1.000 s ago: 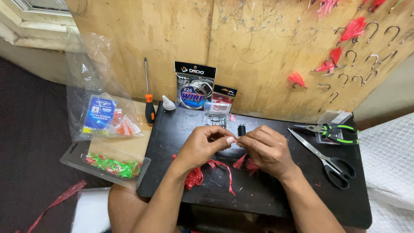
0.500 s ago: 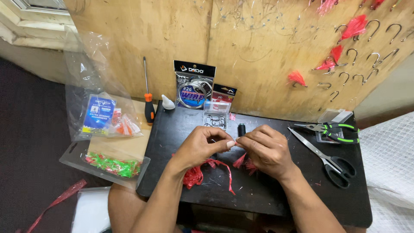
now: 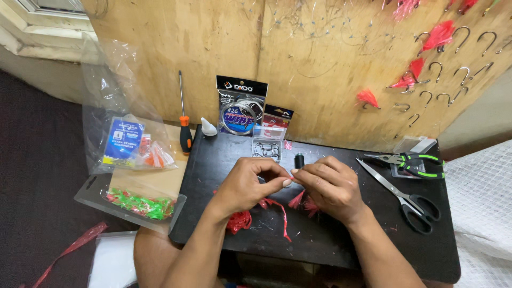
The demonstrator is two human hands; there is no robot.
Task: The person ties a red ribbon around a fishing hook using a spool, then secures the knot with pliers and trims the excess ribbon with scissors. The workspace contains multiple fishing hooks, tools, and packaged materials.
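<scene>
A black bench [image 3: 341, 242] carries scissors [image 3: 402, 194], pliers [image 3: 413, 161], a hook box [image 3: 266, 149], a black spool [image 3: 300, 160], a white cap [image 3: 208, 127] and red strips [image 3: 240, 220].

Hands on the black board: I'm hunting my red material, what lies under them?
Red strands poke out below the right hand, a red clump by the left hand. Anything directly beneath the palms is covered.

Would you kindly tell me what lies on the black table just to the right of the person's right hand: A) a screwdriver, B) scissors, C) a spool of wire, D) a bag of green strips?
B: black-handled scissors lie on the black table beside the right hand.
</scene>
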